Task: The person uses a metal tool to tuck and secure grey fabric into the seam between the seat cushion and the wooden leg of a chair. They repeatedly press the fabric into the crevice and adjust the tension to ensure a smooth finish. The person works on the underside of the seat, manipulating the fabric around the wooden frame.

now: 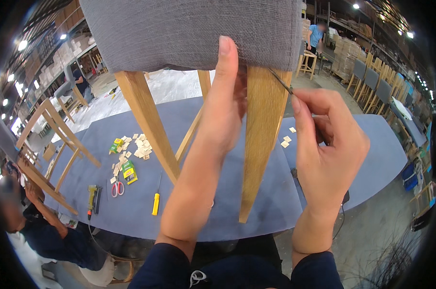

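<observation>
A chair with a grey fabric seat [194,33] and tapered wooden legs stands over the table in front of me. My left hand [225,101] grips it where seat and leg meet; the thumb presses up against the fabric and the fingers go behind the near right leg [261,144], partly hidden. In my right hand [328,130], pinched between thumb and fingers, is a thin dark pointed tool [280,81]. Its tip touches the seam between the seat's lower edge and the top of that leg. I cannot make out the tool's exact kind.
On the blue-grey covered table [218,226] lie a yellow-handled screwdriver [156,202], red-handled scissors [117,188], a staple gun [93,198], green packets [129,172] and pale wooden squares [142,147]. A co-worker [59,236] handles another chair [49,130] at left. More chairs [372,79] stand right.
</observation>
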